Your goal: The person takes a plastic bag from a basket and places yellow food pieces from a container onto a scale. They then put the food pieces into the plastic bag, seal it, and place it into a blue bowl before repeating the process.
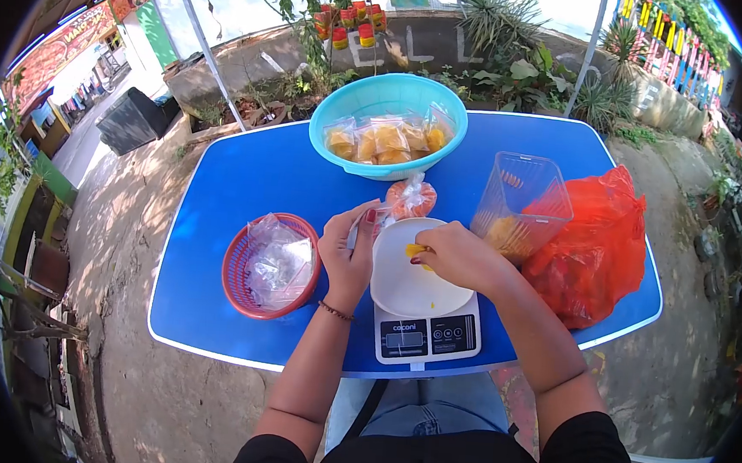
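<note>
Over the white plate (pixel 418 291) on the kitchen scale (pixel 428 333), my right hand (pixel 451 254) pinches some yellow food pieces. A small yellow crumb lies on the plate. My left hand (pixel 348 245) is at the plate's left edge, its fingers closed on a clear plastic bag (pixel 380 218). Just behind the plate sits a tied clear bag of orange-red contents (pixel 411 197). To the left, a red basket (pixel 314 266) holds empty clear bags (pixel 278 264). On the right stands a clear plastic container (pixel 525 186) with yellow pieces at its bottom.
A turquoise basin (pixel 332 117) at the back of the blue table (pixel 219 186) holds several filled clear bags (pixel 386 138). A red plastic bag (pixel 589 247) lies at the right, beside the clear container. Metal poles stand behind the table.
</note>
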### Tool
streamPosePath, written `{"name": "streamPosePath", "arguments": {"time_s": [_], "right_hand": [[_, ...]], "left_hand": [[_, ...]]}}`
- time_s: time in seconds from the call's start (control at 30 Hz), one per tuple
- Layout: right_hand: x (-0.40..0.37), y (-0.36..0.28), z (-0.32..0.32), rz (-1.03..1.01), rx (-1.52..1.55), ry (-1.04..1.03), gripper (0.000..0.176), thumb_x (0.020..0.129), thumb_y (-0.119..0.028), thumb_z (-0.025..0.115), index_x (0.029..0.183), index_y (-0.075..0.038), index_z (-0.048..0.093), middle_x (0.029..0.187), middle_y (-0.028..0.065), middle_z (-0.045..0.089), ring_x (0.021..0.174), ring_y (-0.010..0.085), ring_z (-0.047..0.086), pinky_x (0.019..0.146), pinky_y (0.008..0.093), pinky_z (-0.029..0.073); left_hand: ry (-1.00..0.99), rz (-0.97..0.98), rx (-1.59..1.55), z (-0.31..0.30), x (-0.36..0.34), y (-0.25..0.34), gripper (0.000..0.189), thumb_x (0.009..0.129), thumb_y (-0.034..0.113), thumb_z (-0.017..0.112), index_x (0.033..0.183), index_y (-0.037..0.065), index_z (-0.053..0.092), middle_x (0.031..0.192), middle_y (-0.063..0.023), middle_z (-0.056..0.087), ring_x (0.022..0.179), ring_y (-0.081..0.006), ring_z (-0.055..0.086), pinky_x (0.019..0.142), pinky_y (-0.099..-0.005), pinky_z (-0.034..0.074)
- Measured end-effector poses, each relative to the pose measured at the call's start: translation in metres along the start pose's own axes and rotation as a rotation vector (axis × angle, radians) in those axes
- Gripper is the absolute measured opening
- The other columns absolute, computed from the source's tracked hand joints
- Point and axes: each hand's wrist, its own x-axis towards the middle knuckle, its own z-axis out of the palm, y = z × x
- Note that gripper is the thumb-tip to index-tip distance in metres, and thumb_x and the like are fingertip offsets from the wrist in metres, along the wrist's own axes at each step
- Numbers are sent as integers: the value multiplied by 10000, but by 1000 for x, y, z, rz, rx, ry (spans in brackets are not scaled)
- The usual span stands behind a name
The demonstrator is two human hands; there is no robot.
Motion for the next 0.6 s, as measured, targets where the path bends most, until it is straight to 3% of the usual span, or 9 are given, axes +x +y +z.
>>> {"name": "streamPosePath", "arguments": {"time_s": [0.03,0.13,0.37,0.47,0.6], "right_hand": [[-2,4,4,3,5,50,222,902,-172,685,1016,18,696,875,227,697,841,402,682,747,439,535],[-7,10,13,10,112,162,226,863,-159,737,994,21,693,911,232,693,874,395,682,776,432,535],[-15,24,25,-55,272,384,172,865,14,676,1030,-12,719,963,148,710,864,288,680,765,377,533],[-19,19,22,8,342,333,219,854,54,662,1051,-21,721,994,135,706,877,279,669,770,365,531],[-24,23,29,-72,308,380,278,846,59,667,1104,-30,719,974,128,697,880,274,669,770,360,531]], "left_hand": [[24,24,13,1,-2,-1,212,1008,117,613,1149,-15,700,1037,-135,745,970,-171,698,868,-297,535],[51,63,44,4,-4,9,173,918,59,679,1068,98,757,930,-63,738,835,-201,662,895,-351,453],[-19,204,251,6,-10,11,193,891,53,687,1065,115,745,944,-33,742,866,-198,675,959,-399,411],[-34,220,299,7,-12,14,147,919,76,672,1043,96,749,942,-40,748,856,-205,682,971,-401,412],[-27,217,329,6,-12,13,151,923,79,670,1050,104,748,956,-38,751,864,-194,686,975,-396,409]]}}
